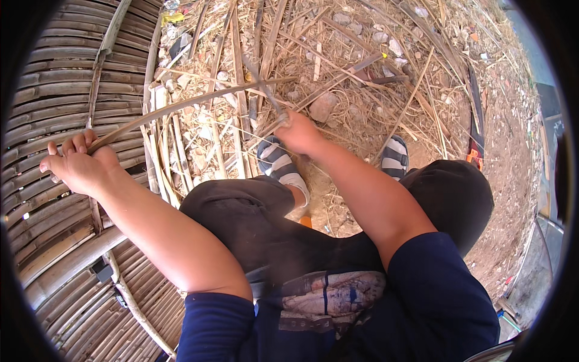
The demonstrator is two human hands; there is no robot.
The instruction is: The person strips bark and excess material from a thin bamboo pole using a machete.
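My left hand (84,164) is out to the left beside the bamboo wall, palm turned up. Its fingers curl around one end of a long, slightly bowed bamboo strip (181,110), which runs to the right above the ground. In front of me, my right hand (298,133) is closed on the handle of a knife (270,98). The narrow grey blade points up and away, crossing the strip near its far end. The blade is smeared, so I cannot tell whether it touches the strip.
A wall of bamboo slats (54,114) stands close on my left. Loose bamboo strips (181,151), dry shavings and stones, including a large stone (323,107), litter the ground around my sandals (278,160). A dark, long tool with an orange part (474,154) lies to the right.
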